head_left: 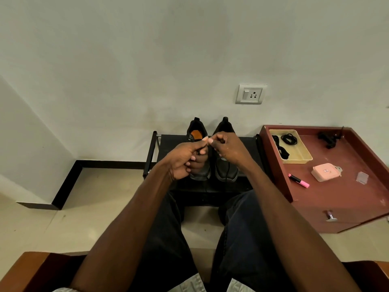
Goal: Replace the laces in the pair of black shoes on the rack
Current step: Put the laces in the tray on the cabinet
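You are holding both hands together above the pair of black shoes (pixel 212 157), which are sitting toes toward you at the middle of the rack (pixel 166 142). Your left hand (pixel 185 159) and right hand (pixel 227 149) are each pinching a thin black lace (pixel 227 171), probably to feed its tip accurately. Spare laces are waiting in the yellow tray (pixel 303 159) at the cabinet's back-left corner.
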`<state>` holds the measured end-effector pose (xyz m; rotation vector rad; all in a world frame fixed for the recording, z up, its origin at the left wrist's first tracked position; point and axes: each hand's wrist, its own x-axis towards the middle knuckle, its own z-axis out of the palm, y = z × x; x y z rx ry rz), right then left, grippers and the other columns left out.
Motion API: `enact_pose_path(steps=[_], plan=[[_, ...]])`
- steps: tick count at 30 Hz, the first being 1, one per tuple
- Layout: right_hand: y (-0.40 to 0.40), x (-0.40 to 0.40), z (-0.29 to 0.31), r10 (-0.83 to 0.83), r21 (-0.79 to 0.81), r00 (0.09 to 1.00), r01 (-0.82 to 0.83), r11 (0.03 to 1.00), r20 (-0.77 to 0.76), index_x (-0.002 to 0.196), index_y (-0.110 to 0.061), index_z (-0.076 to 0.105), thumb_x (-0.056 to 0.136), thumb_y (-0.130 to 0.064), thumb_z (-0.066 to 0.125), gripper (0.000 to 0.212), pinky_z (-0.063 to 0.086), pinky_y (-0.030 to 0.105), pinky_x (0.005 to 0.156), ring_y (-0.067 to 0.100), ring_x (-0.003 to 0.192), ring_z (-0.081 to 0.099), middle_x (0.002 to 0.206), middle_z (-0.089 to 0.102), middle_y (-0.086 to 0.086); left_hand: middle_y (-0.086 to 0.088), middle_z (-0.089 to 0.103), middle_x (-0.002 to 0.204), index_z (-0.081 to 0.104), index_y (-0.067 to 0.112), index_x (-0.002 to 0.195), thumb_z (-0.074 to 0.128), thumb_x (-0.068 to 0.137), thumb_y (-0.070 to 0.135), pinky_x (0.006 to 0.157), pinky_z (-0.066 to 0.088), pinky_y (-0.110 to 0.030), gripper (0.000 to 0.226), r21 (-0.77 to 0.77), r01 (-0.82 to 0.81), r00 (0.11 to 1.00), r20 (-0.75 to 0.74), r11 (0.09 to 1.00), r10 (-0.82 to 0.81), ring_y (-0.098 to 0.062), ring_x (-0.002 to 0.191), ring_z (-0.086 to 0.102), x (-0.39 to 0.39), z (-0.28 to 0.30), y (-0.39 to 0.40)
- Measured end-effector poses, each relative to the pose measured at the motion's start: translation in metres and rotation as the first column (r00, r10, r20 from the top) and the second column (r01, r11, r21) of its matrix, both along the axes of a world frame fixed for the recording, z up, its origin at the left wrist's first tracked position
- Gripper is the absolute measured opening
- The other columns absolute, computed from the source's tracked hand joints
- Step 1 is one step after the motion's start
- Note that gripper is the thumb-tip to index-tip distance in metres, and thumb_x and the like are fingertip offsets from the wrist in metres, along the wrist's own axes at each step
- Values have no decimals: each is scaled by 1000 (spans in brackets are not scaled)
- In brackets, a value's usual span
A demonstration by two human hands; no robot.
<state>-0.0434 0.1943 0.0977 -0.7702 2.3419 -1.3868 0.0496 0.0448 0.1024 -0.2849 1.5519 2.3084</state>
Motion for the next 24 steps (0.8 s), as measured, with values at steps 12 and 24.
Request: enact_pose_path(steps=[12, 24], plan=[[19, 23, 51, 249, -33, 940, -249, 968, 231, 95, -5, 70, 98, -20, 61, 18, 34, 16, 49, 6, 51, 44, 62, 55, -4, 3, 50, 62, 62, 18, 79, 41, 106, 33, 54, 32, -24, 38, -259, -395, 915, -192, 881, 354, -11, 57, 42, -16, -8, 1], [9, 21, -14, 218, 140, 920, -276, 951, 327, 101, -12, 73, 102, -26, 55, 23, 32, 17, 46, 5, 49, 41, 62, 51, -5, -1, 41, 66, 54, 13, 83, 36, 99, 61, 55, 29, -29, 54, 314, -241, 932, -190, 918, 310, -13, 56, 34, -9, 6, 4]])
